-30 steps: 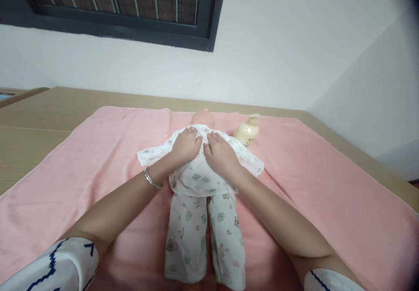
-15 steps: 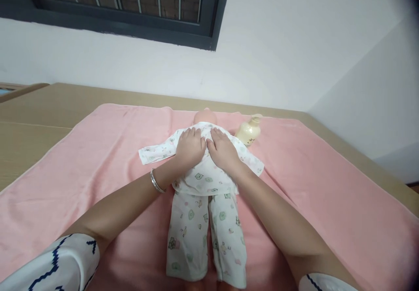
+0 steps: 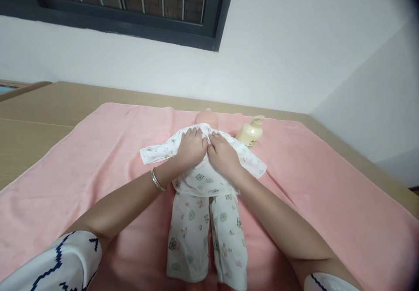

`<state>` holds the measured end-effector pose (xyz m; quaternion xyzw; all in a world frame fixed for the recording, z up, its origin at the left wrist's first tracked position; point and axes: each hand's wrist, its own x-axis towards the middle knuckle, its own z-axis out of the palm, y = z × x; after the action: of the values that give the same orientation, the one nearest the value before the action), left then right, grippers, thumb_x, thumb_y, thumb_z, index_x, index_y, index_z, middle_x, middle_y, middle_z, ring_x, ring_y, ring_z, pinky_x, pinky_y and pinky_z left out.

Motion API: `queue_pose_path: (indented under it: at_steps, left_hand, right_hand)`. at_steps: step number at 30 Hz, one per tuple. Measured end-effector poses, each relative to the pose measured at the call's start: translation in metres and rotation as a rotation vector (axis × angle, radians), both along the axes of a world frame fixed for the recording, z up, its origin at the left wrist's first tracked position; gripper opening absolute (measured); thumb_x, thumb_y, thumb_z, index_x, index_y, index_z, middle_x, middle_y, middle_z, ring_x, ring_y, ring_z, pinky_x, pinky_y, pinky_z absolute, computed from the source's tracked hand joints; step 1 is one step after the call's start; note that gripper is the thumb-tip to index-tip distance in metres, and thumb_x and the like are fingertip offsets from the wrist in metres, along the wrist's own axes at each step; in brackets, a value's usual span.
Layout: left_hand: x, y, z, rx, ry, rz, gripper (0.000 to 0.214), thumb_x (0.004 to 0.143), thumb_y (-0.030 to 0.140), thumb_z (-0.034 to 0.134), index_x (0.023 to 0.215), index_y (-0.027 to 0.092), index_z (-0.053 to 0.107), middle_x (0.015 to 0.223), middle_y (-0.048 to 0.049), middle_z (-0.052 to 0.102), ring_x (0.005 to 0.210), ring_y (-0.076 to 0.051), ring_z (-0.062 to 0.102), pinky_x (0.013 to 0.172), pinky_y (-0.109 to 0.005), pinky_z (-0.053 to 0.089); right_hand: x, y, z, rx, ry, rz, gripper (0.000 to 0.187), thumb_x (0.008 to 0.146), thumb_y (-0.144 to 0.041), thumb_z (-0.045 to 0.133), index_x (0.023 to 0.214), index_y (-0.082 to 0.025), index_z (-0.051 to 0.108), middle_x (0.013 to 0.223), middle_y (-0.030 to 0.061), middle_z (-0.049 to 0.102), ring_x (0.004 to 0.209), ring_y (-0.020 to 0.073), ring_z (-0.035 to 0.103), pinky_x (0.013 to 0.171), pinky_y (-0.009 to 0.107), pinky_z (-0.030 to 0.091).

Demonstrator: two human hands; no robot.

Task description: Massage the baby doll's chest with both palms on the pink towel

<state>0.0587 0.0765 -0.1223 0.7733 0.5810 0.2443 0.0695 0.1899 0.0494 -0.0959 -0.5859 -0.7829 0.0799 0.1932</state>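
Note:
A baby doll (image 3: 207, 118) lies stretched out on a pink blanket (image 3: 124, 127), its head toward the wall. It wears a white printed top (image 3: 206, 179) and matching trousers (image 3: 190, 234); bare legs just show at the bottom edge. My left hand (image 3: 192, 148) rests flat on the left of the doll's chest, fingers extended. Beside it, my right hand (image 3: 223, 153) lies flat on the right of the chest. The two thumbs nearly meet in the middle. Neither hand grasps anything. A silver bangle (image 3: 157, 180) circles my left wrist.
A cream pump bottle (image 3: 250, 133) leans on the blanket by the doll's shoulder on the right. Under the blanket is a wooden surface (image 3: 65, 101) reaching to the white wall (image 3: 262, 64). A dark-framed window (image 3: 131, 24) with bars is above.
Both hands stay on the doll's chest, with the right fingers drawn in slightly. The whole view has shifted a little; the doll and bottle keep their places.

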Motion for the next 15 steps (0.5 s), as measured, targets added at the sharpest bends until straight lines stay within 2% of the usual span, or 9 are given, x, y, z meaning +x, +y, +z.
queue_pose_path:
  at_steps: [3,6,8,11,15]
  left_hand:
    - [0.012,-0.019,0.002,0.016,0.048,0.015,0.051,0.099,0.024,0.031,0.142,0.001,0.045,0.149,-0.0227,0.046,0.145,-0.034,0.035,0.117,-0.052,0.031]
    - [0.018,-0.032,0.007,0.019,0.074,-0.024,0.051,0.097,0.021,0.035,0.142,0.001,0.045,0.152,-0.0223,0.043,0.146,-0.034,0.034,0.119,-0.051,0.030]
    - [0.014,-0.030,0.010,-0.001,0.051,-0.062,0.051,0.096,0.021,0.034,0.142,0.002,0.046,0.151,-0.0215,0.044,0.146,-0.033,0.034,0.119,-0.051,0.030]
    - [0.001,-0.016,0.016,-0.091,-0.013,-0.115,0.054,0.094,0.023,0.034,0.144,0.005,0.044,0.155,-0.0185,0.041,0.148,-0.032,0.030,0.121,-0.052,0.027]
    - [-0.007,-0.001,0.015,-0.203,-0.099,-0.096,0.059,0.094,0.027,0.032,0.148,0.006,0.038,0.160,-0.0169,0.031,0.151,-0.034,0.024,0.121,-0.054,0.024]
  right_hand:
    - [0.012,0.018,-0.003,-0.003,0.100,0.038,0.051,0.098,-0.028,0.031,0.139,-0.011,0.055,0.153,0.0128,0.044,0.146,0.0252,0.036,0.123,0.046,0.025]
    - [0.019,0.029,-0.007,0.002,0.123,0.030,0.051,0.099,-0.031,0.028,0.138,-0.013,0.056,0.155,0.0123,0.042,0.147,0.0269,0.033,0.123,0.051,0.023]
    - [0.017,0.026,-0.007,0.014,0.079,0.006,0.051,0.099,-0.030,0.027,0.140,-0.011,0.053,0.155,0.0149,0.042,0.147,0.0286,0.033,0.122,0.054,0.024]
    - [0.007,0.010,-0.003,0.019,-0.001,-0.024,0.054,0.100,-0.027,0.025,0.144,-0.005,0.047,0.154,0.0189,0.041,0.147,0.0295,0.034,0.121,0.051,0.026]
    - [-0.002,-0.008,0.005,-0.014,-0.060,-0.003,0.055,0.097,-0.021,0.029,0.147,-0.004,0.045,0.155,0.0173,0.040,0.148,0.0287,0.031,0.124,0.046,0.025]
